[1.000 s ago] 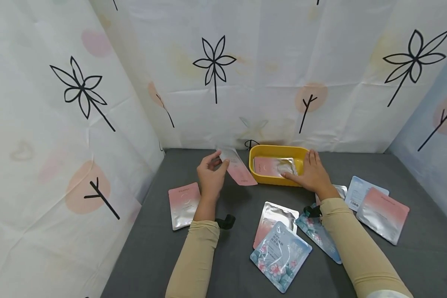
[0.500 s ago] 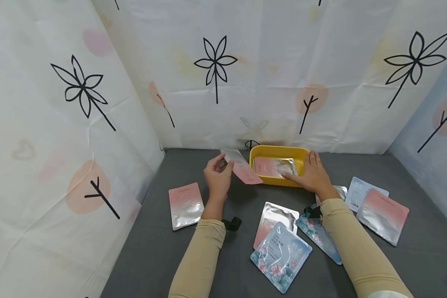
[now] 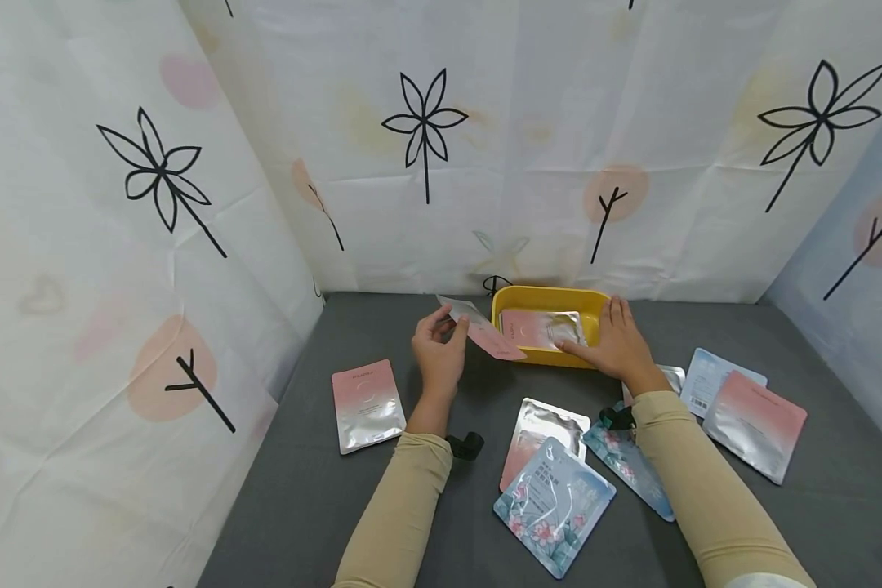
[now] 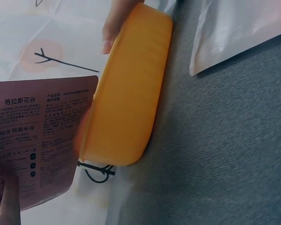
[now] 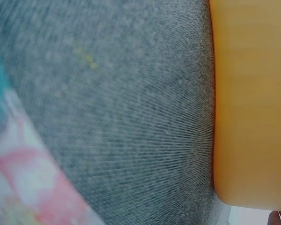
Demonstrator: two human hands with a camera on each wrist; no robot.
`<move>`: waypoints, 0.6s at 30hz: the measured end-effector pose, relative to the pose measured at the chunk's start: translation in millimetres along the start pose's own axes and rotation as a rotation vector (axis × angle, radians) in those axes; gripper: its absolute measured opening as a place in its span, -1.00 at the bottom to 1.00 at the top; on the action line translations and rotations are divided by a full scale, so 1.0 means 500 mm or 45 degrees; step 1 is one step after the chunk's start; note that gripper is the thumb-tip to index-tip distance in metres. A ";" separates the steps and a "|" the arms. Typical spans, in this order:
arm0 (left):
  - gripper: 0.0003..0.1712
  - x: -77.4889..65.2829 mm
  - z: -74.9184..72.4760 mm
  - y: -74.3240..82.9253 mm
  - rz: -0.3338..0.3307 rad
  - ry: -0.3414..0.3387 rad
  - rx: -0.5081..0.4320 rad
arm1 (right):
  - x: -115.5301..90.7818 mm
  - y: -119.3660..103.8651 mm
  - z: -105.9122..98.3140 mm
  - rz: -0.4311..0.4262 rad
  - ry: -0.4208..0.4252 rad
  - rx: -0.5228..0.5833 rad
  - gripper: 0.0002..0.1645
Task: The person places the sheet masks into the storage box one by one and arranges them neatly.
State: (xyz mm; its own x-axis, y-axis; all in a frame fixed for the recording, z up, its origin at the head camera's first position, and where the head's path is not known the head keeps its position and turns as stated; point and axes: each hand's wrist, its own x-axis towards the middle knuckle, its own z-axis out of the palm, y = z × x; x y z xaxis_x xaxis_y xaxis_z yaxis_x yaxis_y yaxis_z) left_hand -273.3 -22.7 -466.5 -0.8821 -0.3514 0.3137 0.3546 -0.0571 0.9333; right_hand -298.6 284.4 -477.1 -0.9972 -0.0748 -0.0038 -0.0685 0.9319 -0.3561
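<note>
My left hand (image 3: 439, 351) pinches a pink face mask sachet (image 3: 491, 335) between thumb and fingers. The sachet is tilted, and its lower right end is beside the left end of a yellow plastic basket (image 3: 547, 358). Rows of printed text show on the sachet (image 4: 47, 136) in the left wrist view. My right hand (image 3: 619, 353) rests on the basket's right end, fingers straight along the rim and thumb reaching over the front edge. Inside the basket lies a pink and silver sachet (image 3: 532, 328). Only the basket's wall (image 5: 253, 103) fills the right side of the right wrist view.
On the grey table, a pink-silver sachet (image 3: 367, 406) lies at left. A blue flowered sachet (image 3: 554, 506) overlaps a silver-pink one (image 3: 540, 429) at front. Several more lie under and beyond the right forearm, including a pink one (image 3: 757, 420). A patterned cloth wall (image 3: 522, 204) stands behind.
My left hand has moved right with the pink face mask sachet, bringing it closer to the basket and tilting it flatter. My right hand and the basket have stayed put.
</note>
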 end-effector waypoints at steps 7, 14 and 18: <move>-0.59 -0.014 0.013 -0.011 -0.029 -0.050 0.008 | -0.002 -0.001 -0.001 -0.009 0.015 -0.011 0.61; -0.67 -0.020 0.023 -0.010 -0.029 -0.121 -0.003 | -0.003 -0.001 -0.004 -0.014 0.019 -0.012 0.58; -0.77 -0.021 0.025 -0.004 -0.109 -0.185 -0.016 | -0.001 0.003 -0.004 -0.025 0.012 -0.014 0.60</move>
State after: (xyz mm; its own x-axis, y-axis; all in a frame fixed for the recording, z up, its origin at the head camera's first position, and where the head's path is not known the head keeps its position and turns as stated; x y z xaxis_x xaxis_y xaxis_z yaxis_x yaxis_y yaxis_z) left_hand -268.6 -7.2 -469.5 -0.9445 -0.2059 0.2559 0.2793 -0.0934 0.9557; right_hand -298.3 286.6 -475.9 -0.9959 -0.0897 0.0118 -0.0882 0.9343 -0.3454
